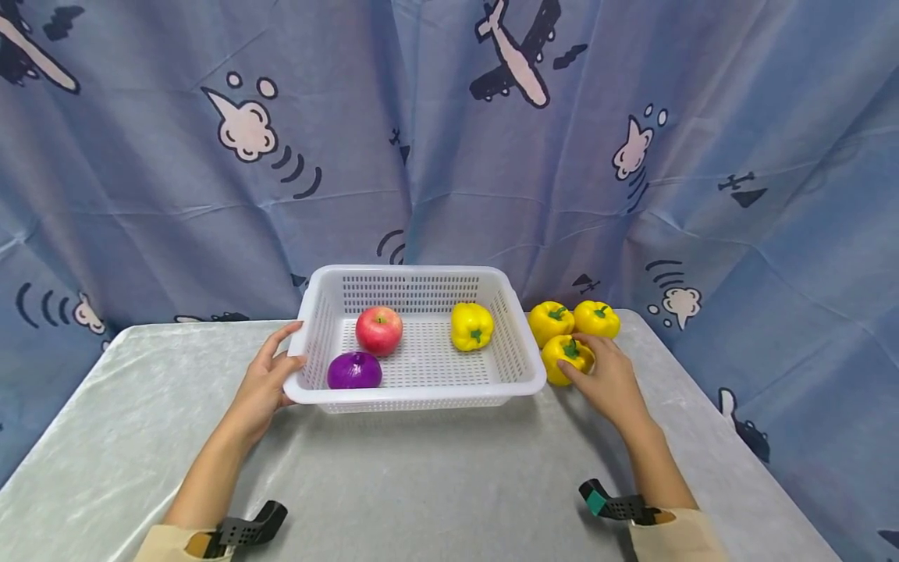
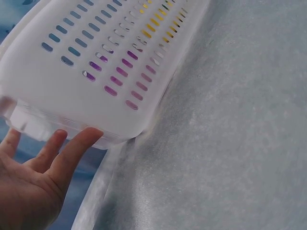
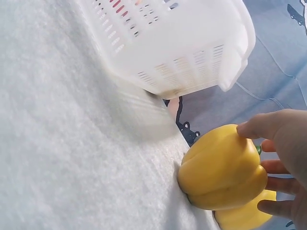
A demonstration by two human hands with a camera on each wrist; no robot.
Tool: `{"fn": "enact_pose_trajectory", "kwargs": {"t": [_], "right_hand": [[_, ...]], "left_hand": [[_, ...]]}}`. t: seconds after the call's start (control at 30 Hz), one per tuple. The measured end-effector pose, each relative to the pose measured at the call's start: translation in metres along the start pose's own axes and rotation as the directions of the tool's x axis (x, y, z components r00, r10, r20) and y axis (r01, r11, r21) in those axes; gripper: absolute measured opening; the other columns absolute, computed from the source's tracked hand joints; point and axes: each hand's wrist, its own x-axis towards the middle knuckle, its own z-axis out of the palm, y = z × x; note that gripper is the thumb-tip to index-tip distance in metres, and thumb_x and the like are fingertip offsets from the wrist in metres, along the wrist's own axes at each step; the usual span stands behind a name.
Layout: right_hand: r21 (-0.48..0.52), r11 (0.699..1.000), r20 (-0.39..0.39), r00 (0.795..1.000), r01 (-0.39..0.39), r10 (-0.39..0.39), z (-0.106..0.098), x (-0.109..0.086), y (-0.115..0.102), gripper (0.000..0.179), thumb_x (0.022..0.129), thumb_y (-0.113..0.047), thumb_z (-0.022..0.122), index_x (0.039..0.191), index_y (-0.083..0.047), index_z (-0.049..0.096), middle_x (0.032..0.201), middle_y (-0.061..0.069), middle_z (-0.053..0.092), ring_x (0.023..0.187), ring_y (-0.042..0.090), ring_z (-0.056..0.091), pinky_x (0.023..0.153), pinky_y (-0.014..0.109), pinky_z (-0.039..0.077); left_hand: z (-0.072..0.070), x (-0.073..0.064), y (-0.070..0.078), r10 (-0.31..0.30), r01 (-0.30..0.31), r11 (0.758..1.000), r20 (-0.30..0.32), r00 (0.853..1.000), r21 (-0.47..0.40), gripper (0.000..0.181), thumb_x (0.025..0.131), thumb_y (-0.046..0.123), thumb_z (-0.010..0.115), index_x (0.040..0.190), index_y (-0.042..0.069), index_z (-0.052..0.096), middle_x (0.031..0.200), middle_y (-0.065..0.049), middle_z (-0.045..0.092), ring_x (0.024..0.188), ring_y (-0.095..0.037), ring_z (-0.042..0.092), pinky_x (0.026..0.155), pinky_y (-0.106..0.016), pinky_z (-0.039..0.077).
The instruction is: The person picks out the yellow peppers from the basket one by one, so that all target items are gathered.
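Observation:
A white plastic basket [image 1: 421, 396] with slotted walls stands on the table. Inside lie a red apple [image 1: 378, 330], a purple onion [image 1: 354, 371] and one yellow bell pepper [image 1: 471, 326]. My left hand [image 1: 258, 389] holds the basket's left end by its rim; in the left wrist view its fingers [image 2: 72, 153] touch the outer side. To the right of the basket, my right hand [image 1: 612, 381] grips the nearest yellow bell pepper [image 3: 220, 167] between thumb and fingers, and this pepper appears to rest on the table. Two more yellow bell peppers [image 1: 550, 321] sit just behind it.
A pale grey cloth covers the table [image 1: 435, 476]. Behind its far edge hangs a blue curtain [image 1: 449, 156] printed with planes and clouds. Each wrist wears a black strap [image 1: 249, 529] that juts out over the table.

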Motion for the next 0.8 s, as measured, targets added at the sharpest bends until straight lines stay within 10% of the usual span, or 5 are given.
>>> {"fn": "enact_pose_trajectory", "kwargs": {"t": [0.8], "right_hand": [[0.021, 0.989, -0.202, 0.969, 0.149, -0.141, -0.029, -0.005, -0.044, 0.045, 0.093, -0.026, 0.07, 0.132, -0.004, 0.061, 0.134, 0.023, 0.061, 0.117, 0.044, 0.058, 0.095, 0.066, 0.051]], "left_hand": [[0.0, 0.0, 0.002, -0.001, 0.001, 1.0, 0.0, 1.0, -0.017, 0.06, 0.105, 0.015, 0.042, 0.16, 0.028, 0.021, 0.157, -0.024, 0.037, 0.103, -0.012, 0.061, 0.072, -0.027, 0.061]]}}
